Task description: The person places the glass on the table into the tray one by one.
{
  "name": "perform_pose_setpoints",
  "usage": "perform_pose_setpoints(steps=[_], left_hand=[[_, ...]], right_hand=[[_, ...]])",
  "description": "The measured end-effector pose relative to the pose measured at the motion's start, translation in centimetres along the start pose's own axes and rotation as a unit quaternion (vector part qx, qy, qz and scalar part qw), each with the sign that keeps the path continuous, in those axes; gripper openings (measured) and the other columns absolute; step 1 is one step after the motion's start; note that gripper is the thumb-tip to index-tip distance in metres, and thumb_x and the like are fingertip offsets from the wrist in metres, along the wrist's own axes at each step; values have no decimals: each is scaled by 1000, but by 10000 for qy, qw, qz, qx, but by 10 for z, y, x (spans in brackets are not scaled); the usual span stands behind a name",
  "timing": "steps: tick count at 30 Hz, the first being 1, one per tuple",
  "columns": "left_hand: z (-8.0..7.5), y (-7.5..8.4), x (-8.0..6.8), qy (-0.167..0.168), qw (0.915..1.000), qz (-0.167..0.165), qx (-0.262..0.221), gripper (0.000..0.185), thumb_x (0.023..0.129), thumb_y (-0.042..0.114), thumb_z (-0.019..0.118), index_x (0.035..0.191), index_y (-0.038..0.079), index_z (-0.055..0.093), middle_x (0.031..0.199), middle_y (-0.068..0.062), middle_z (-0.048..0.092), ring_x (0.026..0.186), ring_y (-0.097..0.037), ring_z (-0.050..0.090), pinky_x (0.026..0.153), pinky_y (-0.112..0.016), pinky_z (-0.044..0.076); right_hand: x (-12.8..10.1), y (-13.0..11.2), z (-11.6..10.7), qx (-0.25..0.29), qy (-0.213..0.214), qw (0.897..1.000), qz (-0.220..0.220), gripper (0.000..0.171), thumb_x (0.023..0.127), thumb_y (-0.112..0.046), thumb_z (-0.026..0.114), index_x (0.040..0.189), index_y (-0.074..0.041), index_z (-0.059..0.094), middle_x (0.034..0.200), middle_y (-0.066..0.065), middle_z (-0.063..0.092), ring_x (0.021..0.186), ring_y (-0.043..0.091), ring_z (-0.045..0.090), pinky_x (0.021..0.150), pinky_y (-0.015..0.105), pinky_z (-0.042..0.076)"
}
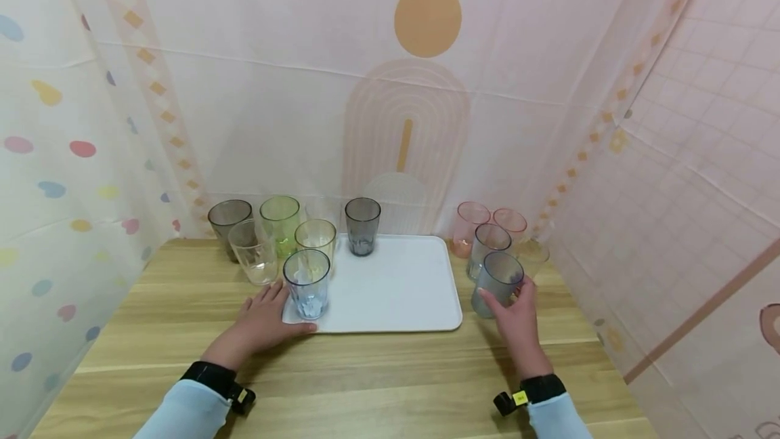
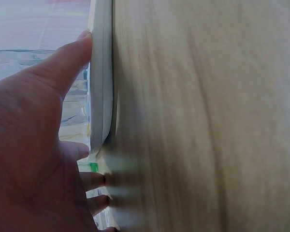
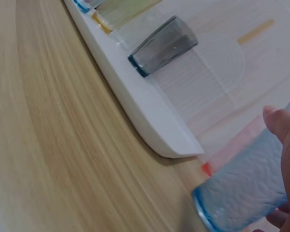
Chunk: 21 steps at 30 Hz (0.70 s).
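Observation:
My right hand (image 1: pixel 519 324) grips a textured blue glass (image 1: pixel 492 290) at the right of a white tray (image 1: pixel 396 293), thumb on one side and fingers on the other. In the right wrist view this glass (image 3: pixel 241 186) is upright; whether its base touches the table cannot be told. At the tray's front left corner rests my left hand (image 1: pixel 265 322). Its thumb lies against the front rim and its straight fingers spread along the left side. Beside it a light blue glass (image 1: pixel 309 293) stands on the tray, before a yellow glass (image 1: pixel 317 234). Farther back stands a grey glass (image 1: pixel 362 225).
Left of the tray are a dark grey glass (image 1: pixel 227 219), a green glass (image 1: pixel 280 219) and a clear glass (image 1: pixel 256 259). Two pink glasses (image 1: pixel 470 225), another blue glass (image 1: pixel 487 249) and a pale glass (image 1: pixel 536 256) stand right. A curtain (image 1: pixel 292 120) hangs behind the wooden table (image 1: pixel 378 385).

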<state>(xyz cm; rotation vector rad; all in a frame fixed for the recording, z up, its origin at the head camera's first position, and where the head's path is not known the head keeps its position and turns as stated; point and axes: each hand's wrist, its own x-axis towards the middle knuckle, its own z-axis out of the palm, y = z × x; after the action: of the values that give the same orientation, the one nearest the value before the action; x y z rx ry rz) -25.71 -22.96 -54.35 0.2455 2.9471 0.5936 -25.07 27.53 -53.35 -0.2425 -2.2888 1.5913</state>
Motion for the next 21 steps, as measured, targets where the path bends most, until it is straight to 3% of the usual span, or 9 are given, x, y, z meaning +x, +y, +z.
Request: perform_pose_setpoints(steps=[4,21], left_hand=[[0,1,0,-9,10000,-2,26,134,86,84,75,166,-13,31,173,-42,21,158,-66,18,122,-86,13],[0,0,1,-31,10000,-13,46,136,85,86,74,167,-14,29,173,-41,20,159,-65,17,122,-86,13]], right_hand=[[5,4,7,-41,11,10000,53,101,97,-31,89,169,-4,24,173,27,32,163,47,29,131,66,27],[10,1,9,-128,-80,9993,350,93,98,-27,88,165,-1,29,169,31,38,161,50,33,130,66,29]])
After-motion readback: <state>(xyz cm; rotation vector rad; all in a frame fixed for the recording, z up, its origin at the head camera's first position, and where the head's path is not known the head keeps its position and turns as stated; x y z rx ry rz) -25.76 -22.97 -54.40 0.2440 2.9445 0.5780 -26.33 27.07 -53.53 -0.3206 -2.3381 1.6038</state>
